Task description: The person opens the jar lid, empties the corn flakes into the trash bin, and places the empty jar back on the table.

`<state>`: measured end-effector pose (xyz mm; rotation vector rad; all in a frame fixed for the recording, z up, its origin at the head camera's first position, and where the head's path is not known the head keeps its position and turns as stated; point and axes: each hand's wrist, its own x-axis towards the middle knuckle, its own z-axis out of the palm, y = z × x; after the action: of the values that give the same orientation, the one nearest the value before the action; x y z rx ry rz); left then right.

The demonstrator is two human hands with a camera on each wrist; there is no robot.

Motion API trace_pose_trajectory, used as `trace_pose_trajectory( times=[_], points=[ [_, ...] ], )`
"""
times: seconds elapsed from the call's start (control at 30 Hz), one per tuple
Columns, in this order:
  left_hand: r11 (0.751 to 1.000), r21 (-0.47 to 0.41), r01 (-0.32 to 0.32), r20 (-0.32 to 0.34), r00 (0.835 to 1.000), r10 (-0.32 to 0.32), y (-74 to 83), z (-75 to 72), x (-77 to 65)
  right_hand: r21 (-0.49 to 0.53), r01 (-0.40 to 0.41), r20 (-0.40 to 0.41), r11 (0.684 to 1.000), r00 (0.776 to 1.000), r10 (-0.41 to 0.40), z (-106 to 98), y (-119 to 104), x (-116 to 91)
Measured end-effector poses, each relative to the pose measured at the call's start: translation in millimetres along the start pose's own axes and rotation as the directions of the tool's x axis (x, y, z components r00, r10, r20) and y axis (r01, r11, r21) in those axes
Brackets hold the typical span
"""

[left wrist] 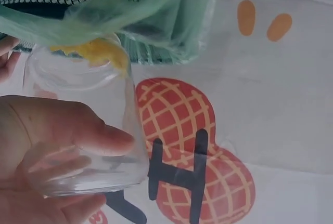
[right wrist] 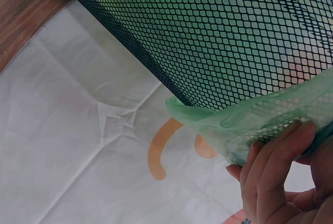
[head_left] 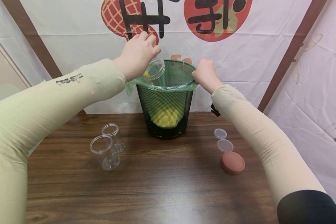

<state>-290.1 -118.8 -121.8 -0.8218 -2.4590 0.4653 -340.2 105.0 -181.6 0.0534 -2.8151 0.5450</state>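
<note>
My left hand (head_left: 138,56) grips a clear plastic jar (left wrist: 78,83), which is tipped with its mouth over the bin's left rim. Yellow bits (left wrist: 101,52) cling inside near the jar's mouth. The black mesh trash bin (head_left: 145,105) stands upright, lined with a green plastic bag (right wrist: 213,117) folded over its rim. A yellow mass (head_left: 168,118) shows through the mesh at the bottom. On the opposite side, my right hand (head_left: 205,74) holds the bin's rim, its fingers (right wrist: 278,164) curled over the bag's edge.
Two open clear jars (head_left: 104,152) stand on the wooden table (head_left: 156,193) at the left. To the right lie a red lid (head_left: 233,162) and two translucent discs (head_left: 225,145). A printed white cloth (head_left: 81,25) hangs close behind the bin.
</note>
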Motion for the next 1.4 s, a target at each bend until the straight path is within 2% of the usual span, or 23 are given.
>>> trace_pose_trajectory(
  times=[0.2,0.33,0.43,0.57,0.87,1.0,1.2,1.4],
  points=[
    [0.989,0.094,-0.117,-0.080,0.989,0.124,-7.1,-0.1,0.1,0.003,0.004,-0.003,1.000,1.000,-0.004,0.1,0.1,-0.9],
    [0.971,0.141,-0.191,-0.028,0.980,0.197,-10.5,-2.4,1.0,0.013,-0.001,-0.001,1.000,1.000,0.001,-0.3,0.2,-1.2],
    [0.969,0.142,-0.204,0.050,0.979,0.199,-11.3,-3.6,1.4,0.018,0.001,-0.002,1.000,1.000,-0.001,0.2,0.4,-1.2],
    [0.980,0.107,-0.167,0.114,0.981,0.155,-12.8,-4.9,-0.2,0.019,0.004,-0.004,1.000,1.000,-0.004,1.5,0.4,-1.1],
    [0.996,0.007,-0.091,0.172,0.981,0.089,-20.6,-8.0,-5.3,0.007,-0.007,0.003,1.000,1.000,0.007,1.1,0.9,0.6],
    [0.999,-0.052,-0.015,0.187,0.982,0.025,-23.1,-6.5,-6.9,0.000,-0.001,-0.001,1.000,1.000,0.001,1.0,1.3,0.1],
    [0.979,-0.172,0.107,0.221,0.973,-0.068,-28.5,-6.6,-10.2,0.009,0.005,-0.002,1.000,1.000,-0.005,1.6,0.6,-1.8],
    [0.942,-0.281,0.182,0.183,0.974,-0.133,-33.8,-7.7,-11.4,0.008,-0.006,0.004,1.000,1.000,0.006,0.9,0.1,-1.3]
  ],
)
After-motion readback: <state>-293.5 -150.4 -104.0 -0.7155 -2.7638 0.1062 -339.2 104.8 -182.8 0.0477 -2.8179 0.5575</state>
